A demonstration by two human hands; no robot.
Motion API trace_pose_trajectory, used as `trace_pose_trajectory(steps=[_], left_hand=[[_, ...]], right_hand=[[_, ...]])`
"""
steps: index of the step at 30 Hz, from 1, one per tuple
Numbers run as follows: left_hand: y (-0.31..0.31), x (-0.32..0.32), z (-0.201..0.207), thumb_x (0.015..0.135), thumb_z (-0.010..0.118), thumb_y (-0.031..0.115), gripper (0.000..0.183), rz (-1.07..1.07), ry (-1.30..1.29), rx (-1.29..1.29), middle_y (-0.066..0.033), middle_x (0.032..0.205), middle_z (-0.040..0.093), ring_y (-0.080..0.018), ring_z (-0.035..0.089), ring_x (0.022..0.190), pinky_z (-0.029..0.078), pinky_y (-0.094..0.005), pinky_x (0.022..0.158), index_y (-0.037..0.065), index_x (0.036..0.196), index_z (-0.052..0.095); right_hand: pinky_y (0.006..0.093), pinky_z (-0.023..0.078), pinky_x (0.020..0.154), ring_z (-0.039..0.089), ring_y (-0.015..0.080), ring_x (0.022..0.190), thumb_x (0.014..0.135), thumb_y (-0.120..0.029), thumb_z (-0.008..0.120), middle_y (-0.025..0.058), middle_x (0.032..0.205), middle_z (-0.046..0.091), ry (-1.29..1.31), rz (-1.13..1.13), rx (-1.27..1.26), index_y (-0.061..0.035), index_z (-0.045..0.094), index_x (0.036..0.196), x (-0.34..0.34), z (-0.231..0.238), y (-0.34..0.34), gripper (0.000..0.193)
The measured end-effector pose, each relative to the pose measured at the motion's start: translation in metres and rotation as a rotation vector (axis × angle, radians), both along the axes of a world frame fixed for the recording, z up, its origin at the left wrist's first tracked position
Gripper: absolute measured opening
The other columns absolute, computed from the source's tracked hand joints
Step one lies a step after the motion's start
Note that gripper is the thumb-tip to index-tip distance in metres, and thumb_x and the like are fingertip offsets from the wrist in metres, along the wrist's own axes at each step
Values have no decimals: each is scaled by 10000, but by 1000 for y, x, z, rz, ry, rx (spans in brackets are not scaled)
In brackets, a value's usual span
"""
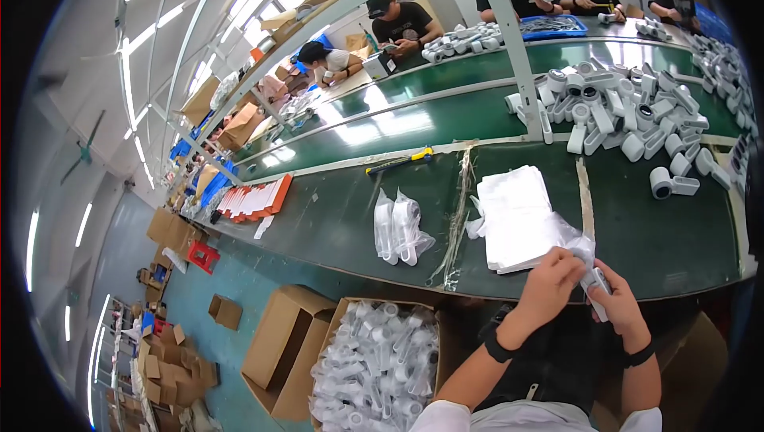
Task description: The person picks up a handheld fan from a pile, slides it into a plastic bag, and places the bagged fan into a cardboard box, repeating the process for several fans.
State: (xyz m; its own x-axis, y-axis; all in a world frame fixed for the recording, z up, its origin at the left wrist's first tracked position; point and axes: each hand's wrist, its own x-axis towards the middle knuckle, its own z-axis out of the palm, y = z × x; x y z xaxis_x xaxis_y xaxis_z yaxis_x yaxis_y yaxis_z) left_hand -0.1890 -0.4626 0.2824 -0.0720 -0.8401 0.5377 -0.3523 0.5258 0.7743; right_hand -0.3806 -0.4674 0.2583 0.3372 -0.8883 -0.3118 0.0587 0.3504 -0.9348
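Observation:
My right hand (619,301) is wrapped round the grey-and-white handle of a white handheld device (596,281) with a rounded head, at the table's near edge. At its head end, my left hand (552,279) pinches a clear plastic bag (579,247), which partly covers the device. How far the bag reaches down is hidden by my fingers. Just beyond my left hand lies a stack of white plastic bags or sheets (516,217). Farther left, two bagged white devices (398,229) lie side by side on the green tabletop (334,217).
Loose white devices (613,109) are heaped at the far right. A yellow-and-black cutter (399,161) lies near the conveyor (414,117). Below the table, a carton (341,314) holds bagged devices beside an open carton (278,344). A metal post (516,50) rises ahead; several people work across.

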Motion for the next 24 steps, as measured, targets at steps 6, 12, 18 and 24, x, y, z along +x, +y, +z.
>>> trace_pose_trajectory(steps=[6, 12, 18, 24], left_hand=[[18, -33, -9, 873, 651, 69, 88, -121, -70, -9, -123, 897, 567, -322, 592, 750, 485, -360, 652, 13, 936, 625], [29, -32, -25, 875, 649, 61, 96, -213, 50, 48, -128, 886, 573, -314, 585, 740, 482, -345, 650, 4, 946, 617], [19, -26, -38, 929, 613, 87, 328, 143, 317, 158, -71, 1204, 539, -155, 517, 1092, 445, -270, 870, 16, 1235, 521], [25, -26, -47, 978, 565, 151, 640, -425, 826, 839, -63, 1408, 420, -178, 446, 1259, 387, -322, 1039, 87, 1501, 200]], right_hand=[[268, 512, 618, 620, 150, 725, 894, -29, 545, 96, 996, 626, -359, -325, -22, -45, 350, 1439, 19, -18, 1, 579], [262, 499, 800, 620, 141, 903, 953, -127, 565, 85, 1089, 622, -260, -463, -250, -17, 386, 1396, 35, -14, 7, 490], [250, 488, 795, 594, 105, 904, 981, -232, 559, 50, 1051, 614, -368, -350, -172, -33, 495, 1252, 29, -33, 8, 342], [262, 445, 847, 536, 118, 951, 941, -187, 591, 43, 1095, 544, -127, -406, -485, -46, 467, 1214, 52, -31, 17, 332]])
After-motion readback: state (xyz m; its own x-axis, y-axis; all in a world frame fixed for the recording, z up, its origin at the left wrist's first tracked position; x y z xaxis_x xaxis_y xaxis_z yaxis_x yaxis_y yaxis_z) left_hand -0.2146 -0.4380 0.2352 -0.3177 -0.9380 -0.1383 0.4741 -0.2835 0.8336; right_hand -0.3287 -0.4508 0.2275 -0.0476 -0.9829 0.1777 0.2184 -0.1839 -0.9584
